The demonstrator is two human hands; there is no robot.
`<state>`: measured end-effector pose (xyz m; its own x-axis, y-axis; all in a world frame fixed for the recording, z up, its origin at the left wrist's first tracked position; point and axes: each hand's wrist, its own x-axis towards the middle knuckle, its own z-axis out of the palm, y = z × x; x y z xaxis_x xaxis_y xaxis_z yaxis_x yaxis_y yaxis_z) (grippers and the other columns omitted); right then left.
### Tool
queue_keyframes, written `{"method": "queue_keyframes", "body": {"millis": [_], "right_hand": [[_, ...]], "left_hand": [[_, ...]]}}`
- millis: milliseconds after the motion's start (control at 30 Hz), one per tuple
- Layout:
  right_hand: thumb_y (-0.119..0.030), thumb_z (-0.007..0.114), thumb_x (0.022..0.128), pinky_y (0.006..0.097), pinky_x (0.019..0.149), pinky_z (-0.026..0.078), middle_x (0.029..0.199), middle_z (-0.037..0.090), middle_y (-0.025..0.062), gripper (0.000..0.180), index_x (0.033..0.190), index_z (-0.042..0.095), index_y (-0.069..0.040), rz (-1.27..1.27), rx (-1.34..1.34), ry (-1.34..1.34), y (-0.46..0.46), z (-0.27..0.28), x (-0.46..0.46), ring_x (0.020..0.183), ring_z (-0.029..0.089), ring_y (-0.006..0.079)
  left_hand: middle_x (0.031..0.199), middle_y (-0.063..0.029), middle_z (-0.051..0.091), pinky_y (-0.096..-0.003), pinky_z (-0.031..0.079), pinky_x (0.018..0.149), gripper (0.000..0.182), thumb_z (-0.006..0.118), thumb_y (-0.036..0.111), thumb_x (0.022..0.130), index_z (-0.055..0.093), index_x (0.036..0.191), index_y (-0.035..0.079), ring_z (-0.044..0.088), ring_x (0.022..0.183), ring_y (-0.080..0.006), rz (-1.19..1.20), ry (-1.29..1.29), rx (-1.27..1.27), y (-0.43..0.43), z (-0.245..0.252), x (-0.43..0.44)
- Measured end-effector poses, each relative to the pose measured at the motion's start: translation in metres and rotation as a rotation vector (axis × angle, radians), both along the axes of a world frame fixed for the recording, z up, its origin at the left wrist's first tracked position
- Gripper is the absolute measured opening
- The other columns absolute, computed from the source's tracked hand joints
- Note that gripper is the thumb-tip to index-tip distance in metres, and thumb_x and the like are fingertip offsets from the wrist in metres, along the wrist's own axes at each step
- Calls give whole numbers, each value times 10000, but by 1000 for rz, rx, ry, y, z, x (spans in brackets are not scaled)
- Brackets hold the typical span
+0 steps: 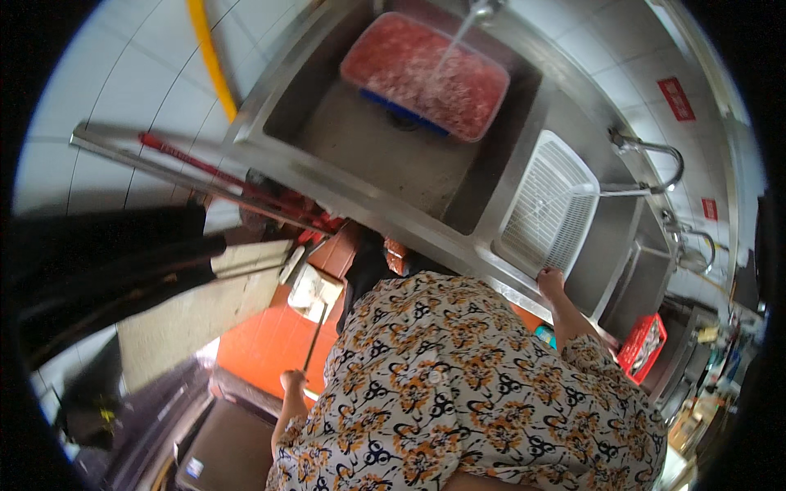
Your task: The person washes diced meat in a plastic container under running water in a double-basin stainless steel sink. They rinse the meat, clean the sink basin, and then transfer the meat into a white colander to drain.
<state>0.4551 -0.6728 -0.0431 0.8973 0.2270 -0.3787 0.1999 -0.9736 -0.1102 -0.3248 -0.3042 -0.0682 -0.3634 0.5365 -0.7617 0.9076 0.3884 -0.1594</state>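
Low at my left side, my left hand (pixel 293 378) is closed around a thin dark handle (pixel 315 340). This handle runs to a whitish pan, perhaps a dustpan (pixel 310 291), over the orange tiled floor. My right hand (pixel 551 282), fingers curled, grips the near rim of a white slotted plastic basket (pixel 543 205). The basket sits in the middle of a stainless steel sink unit (pixel 368 215). In the large left basin, a clear plastic tub (pixel 424 77) holds a reddish mass, possibly meat, under running water. Something blue shows beneath the tub's near edge.
A tap (pixel 487 7) runs into the tub; another curved tap (pixel 663 159) stands behind the basket. At left lean a metal bar (pixel 159 172) and a red pole (pixel 184 158). A red basket (pixel 643 348) is at right. A brown lidded bin (pixel 230 448) stands lower left.
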Motion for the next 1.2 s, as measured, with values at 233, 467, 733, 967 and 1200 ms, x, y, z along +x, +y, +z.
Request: {"method": "queue_keyframes", "body": {"millis": [233, 467, 733, 967, 1200], "right_hand": [[-214, 553, 894, 471, 756, 561, 845, 709, 216, 247, 900, 726, -38, 323, -145, 13, 3, 27, -9, 838, 707, 384], [-179, 587, 856, 457, 819, 563, 973, 713, 232, 232, 964, 737, -38, -217, -67, 20, 61, 75, -21, 935, 693, 401], [-199, 583, 890, 459, 816, 554, 912, 708, 243, 276, 1045, 687, 5, -104, 659, -15, 285, 173, -25, 901, 694, 413], [-338, 599, 926, 447, 795, 546, 943, 709, 243, 411, 1117, 645, 23, -339, 491, 76, 440, 60, 21, 938, 693, 402], [-156, 503, 971, 375, 555, 564, 969, 646, 156, 339, 1275, 500, -7, -821, 882, 388, 458, -13, 47, 699, 657, 251]], "left_hand": [[776, -163, 647, -446, 497, 628, 354, 769, 278, 792, 601, 920, -7, 609, 690, -282, 10, -200, 89, 61, 28, 55], [817, -99, 675, -350, 508, 663, 223, 704, 167, 892, 674, 957, -44, 633, 739, -200, -137, -821, 625, 207, 66, 182], [852, -54, 662, -274, 503, 673, 182, 675, 113, 925, 631, 1040, -20, 612, 757, -132, 14, -1368, 372, 290, 225, 483], [1062, -126, 635, -305, 540, 716, 379, 684, 181, 930, 563, 1219, -32, 632, 864, -218, 241, -1095, 27, 304, 149, 652], [1041, -131, 623, -344, 490, 639, 362, 745, 180, 871, 599, 1139, -15, 602, 870, -235, 637, -1398, -118, 292, 35, 725]]}}
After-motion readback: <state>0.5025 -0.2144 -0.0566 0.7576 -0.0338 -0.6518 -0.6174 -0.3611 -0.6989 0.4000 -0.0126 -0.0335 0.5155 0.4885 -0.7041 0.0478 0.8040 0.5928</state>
